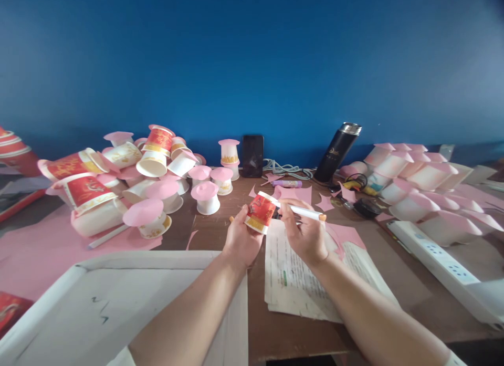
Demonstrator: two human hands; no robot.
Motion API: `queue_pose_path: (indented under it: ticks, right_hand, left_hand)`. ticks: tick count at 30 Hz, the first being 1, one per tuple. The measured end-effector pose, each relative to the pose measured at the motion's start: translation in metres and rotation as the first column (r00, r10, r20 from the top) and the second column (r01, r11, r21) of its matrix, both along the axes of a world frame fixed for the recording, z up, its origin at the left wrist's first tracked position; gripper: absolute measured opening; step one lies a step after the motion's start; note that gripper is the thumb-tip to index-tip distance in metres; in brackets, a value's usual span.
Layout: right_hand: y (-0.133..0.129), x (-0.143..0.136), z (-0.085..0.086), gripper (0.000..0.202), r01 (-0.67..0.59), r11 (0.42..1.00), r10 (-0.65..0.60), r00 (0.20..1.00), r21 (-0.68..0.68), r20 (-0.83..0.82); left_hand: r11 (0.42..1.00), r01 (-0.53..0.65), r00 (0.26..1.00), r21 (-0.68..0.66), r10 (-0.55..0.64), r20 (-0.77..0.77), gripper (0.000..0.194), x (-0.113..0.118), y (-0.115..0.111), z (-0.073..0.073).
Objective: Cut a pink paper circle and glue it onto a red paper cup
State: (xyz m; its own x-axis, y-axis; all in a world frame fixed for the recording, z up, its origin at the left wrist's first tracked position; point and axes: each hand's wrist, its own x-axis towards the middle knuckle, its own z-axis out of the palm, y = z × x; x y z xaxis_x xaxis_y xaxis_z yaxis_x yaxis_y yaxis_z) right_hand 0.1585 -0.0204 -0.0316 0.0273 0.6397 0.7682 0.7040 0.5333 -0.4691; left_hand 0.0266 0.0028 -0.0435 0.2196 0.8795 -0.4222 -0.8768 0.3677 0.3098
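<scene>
A red and gold paper cup [260, 212] is held tilted in the left hand [244, 239], its fingers curled around the side, above the brown bench [291, 334]. A white marker [302, 212] is pinched between the fingers of the right hand [306, 236], one end close to the cup's rim. Printed sheets [299, 279] are seen beneath the right hand. Pink-topped cups [206, 198] are heaped at the left; a black flask [336, 155] is leaned against the blue wall [252, 66].
</scene>
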Motion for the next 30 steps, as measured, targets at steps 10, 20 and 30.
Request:
queue_pose_path:
  ticks: [10,20,30]
  right_hand:
    - [0.0003,-0.0001,-0.0007,0.018,0.008,1.000,-0.008,1.000,-0.016,0.004]
    - [-0.0009,-0.0013,-0.0008,0.018,0.009,1.000,-0.009,1.000,-0.017,-0.002]
    - [-0.0022,-0.0017,-0.0004,0.018,0.004,1.000,-0.004,1.000,-0.023,0.007]
  left_hand:
    - [1.000,0.010,1.000,0.025,-0.010,0.015,0.014,-0.0009,0.0013,-0.0049]
    - [1.000,0.021,1.000,-0.011,-0.021,-0.005,0.016,-0.0009,0.0004,-0.0011]
    - [0.999,-0.005,1.000,-0.039,0.005,-0.013,0.015,-0.0010,0.0010,-0.0028]
